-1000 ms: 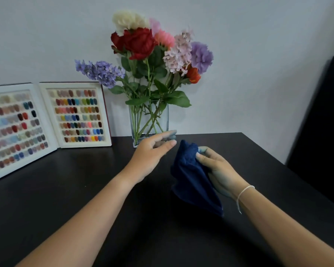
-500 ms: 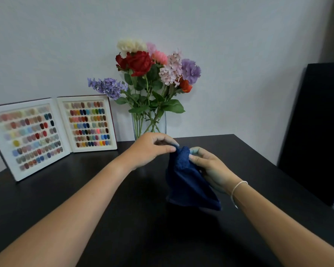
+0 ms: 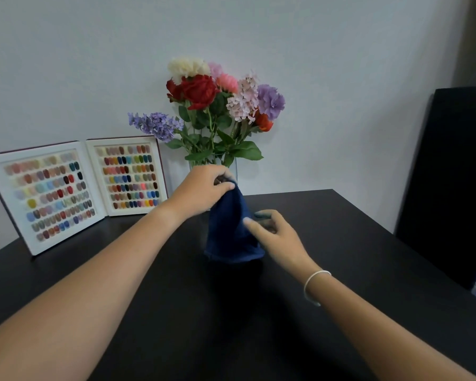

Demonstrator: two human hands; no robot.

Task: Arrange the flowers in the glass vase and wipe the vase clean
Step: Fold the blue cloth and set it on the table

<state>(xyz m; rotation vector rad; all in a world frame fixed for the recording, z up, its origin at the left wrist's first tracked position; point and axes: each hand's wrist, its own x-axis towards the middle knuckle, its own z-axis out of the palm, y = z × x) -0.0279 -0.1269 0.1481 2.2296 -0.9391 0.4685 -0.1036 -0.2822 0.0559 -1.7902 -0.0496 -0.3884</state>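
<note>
A bunch of mixed flowers (image 3: 217, 105) stands in a clear glass vase (image 3: 232, 167) at the back of the black table (image 3: 327, 243). My left hand (image 3: 204, 189) hides most of the vase and pinches the top corner of a dark blue cloth (image 3: 230, 229), which hangs down to the tabletop. My right hand (image 3: 275, 237) is beside the cloth's right edge, fingers loosely spread, fingertips touching or just off the fabric. A white band circles the right wrist.
An open white book of coloured nail samples (image 3: 74, 188) leans against the wall at the back left. A black panel (image 3: 451, 174) stands past the table's right edge. The wall (image 3: 341, 78) is close behind the vase.
The cloth has passed from my right hand to my left, which lifted its corner up in front of the vase. My right hand let go and dropped lower. The view pulled back.
</note>
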